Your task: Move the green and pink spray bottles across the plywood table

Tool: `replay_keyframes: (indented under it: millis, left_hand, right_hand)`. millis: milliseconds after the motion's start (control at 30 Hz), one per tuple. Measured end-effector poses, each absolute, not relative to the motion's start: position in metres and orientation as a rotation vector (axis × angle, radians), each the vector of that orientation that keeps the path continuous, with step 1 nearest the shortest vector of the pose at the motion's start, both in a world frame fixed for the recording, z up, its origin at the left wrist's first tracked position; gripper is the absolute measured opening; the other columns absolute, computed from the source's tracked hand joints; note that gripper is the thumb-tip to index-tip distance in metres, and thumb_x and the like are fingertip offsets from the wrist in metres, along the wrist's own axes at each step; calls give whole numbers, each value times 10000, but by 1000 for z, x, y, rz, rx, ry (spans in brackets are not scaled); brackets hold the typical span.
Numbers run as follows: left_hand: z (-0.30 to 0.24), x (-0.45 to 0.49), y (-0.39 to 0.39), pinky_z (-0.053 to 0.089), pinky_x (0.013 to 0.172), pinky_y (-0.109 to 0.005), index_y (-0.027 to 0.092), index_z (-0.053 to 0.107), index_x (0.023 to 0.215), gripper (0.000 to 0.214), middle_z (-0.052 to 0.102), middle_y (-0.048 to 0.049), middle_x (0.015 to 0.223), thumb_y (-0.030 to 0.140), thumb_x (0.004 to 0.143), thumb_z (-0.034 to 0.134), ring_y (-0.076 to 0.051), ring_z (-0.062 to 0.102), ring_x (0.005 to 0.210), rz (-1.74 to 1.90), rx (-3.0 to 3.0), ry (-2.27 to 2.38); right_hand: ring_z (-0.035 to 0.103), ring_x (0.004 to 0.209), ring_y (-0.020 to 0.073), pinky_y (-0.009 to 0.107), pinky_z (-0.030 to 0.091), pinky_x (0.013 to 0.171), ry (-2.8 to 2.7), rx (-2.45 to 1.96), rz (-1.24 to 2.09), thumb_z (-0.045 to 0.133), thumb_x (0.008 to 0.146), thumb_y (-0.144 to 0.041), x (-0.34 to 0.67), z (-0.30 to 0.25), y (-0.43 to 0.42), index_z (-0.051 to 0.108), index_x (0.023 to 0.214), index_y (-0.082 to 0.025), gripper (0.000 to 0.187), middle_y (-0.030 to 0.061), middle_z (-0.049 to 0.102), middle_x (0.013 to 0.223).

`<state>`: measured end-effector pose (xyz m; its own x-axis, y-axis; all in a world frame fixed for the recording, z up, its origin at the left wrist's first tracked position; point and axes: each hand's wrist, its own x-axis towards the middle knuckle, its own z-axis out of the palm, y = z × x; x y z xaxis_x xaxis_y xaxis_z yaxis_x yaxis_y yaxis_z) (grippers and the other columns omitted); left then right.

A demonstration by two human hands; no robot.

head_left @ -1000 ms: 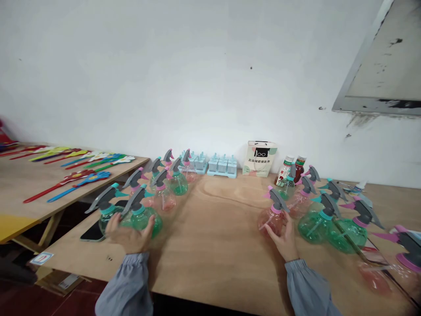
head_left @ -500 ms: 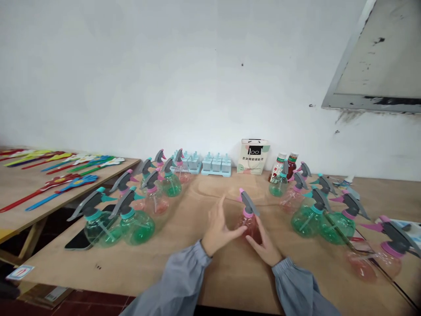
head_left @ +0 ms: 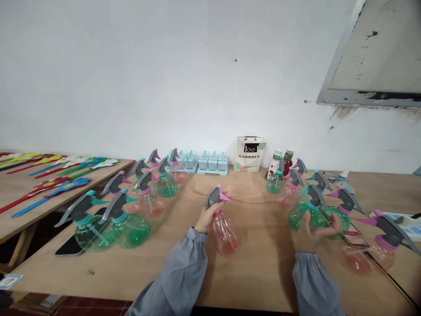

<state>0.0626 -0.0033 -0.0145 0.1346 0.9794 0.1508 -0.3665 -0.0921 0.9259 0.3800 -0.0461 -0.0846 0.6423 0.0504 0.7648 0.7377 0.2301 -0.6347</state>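
My left hand (head_left: 208, 216) is wrapped round the neck and grey trigger head of a pink spray bottle (head_left: 225, 235), which leans slightly, its pink nozzle pointing right. My right hand (head_left: 314, 230) is off to the right with its fingers spread and nothing in them. It is in front of a green spray bottle (head_left: 304, 210) and partly covers it; whether it touches it I cannot tell. A group of pink and green spray bottles stands on the right, among them a pink one (head_left: 358, 259) at the near side.
More spray bottles (head_left: 133, 230) stand on the left, two of them by a dark phone (head_left: 70, 246). Against the wall are light blue popsicle moulds (head_left: 213, 166), a paper bag (head_left: 249, 156) and two drink bottles (head_left: 273, 166). Colourful hand-shaped sticks (head_left: 54, 193) lie on the left table (head_left: 19, 184).
My left hand has taken hold of the pink spray bottle, which has shifted left and turned its nozzle to the right. My right hand has let go and moved right, towards the green bottles.
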Motion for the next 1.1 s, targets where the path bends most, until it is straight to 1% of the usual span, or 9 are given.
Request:
replay_keyframes:
  millis: [100,167,267,367,500,700,933,1000,1100]
  left_hand:
    - [-14,55,-1,521,687,-269,146,728,1141,535,793,-143,1039,391,672,811,-308,723,1101,1171,1022,673]
    - [-17,54,2,534,744,-283,137,740,1101,503,796,-150,1029,390,675,824,-311,731,1087,1120,1038,603]
    - [-24,52,5,530,946,-361,146,743,1106,488,799,-138,1050,320,657,826,-310,731,1091,1087,1089,529]
    - [-27,50,8,469,1076,-437,150,738,1119,489,799,-127,1057,267,646,783,-315,726,1104,1020,1130,505]
    - [-21,47,6,447,1095,-457,150,737,1067,462,799,-116,1010,218,611,765,-333,713,1126,947,1140,480]
    - [-8,50,-1,512,958,-431,174,721,851,271,786,-92,852,222,588,760,-346,723,1038,937,1135,486]
    - [-13,56,2,477,643,-239,165,644,632,167,698,-53,682,163,473,592,-167,666,714,960,1048,630]
    - [-12,56,1,466,629,-234,168,645,639,175,700,-42,682,164,473,590,-154,649,680,959,1028,645]
    - [-8,57,-2,493,714,-261,179,682,765,294,736,-41,777,158,486,591,-187,686,777,991,1038,616]
  right_hand:
    - [462,1349,441,711,371,1108,-824,-1443,-554,695,815,-626,405,-95,-31,400,1477,-173,855,230,495,1427]
    - [498,1295,459,709,385,1076,-848,-1539,-520,689,763,-695,413,-103,-21,424,1443,-84,952,271,536,1364]
    - [532,1224,456,684,392,1046,-884,-1569,-510,649,758,-732,413,-111,-14,464,1392,-34,961,293,561,1291]
    - [536,1175,440,668,395,1018,-995,-1523,-514,639,755,-761,398,-114,-14,514,1329,-50,923,258,578,1188]
    - [533,1133,395,624,431,991,-1198,-1450,-445,645,751,-795,368,-114,-20,562,1252,-114,849,185,562,1106]
    - [551,1137,319,558,453,1039,-1379,-1305,-281,642,813,-744,342,-110,-29,534,1280,-194,730,117,544,1138]
    - [562,1126,323,580,444,1052,-1382,-1307,-270,664,808,-734,342,-110,-31,537,1266,-207,710,104,567,1111]
    - [558,1145,327,581,441,1055,-1394,-1294,-272,669,816,-718,342,-109,-31,536,1277,-204,703,113,568,1132]
    - [553,1163,326,575,437,1063,-1415,-1271,-277,671,836,-686,342,-108,-32,536,1286,-204,673,119,572,1154]
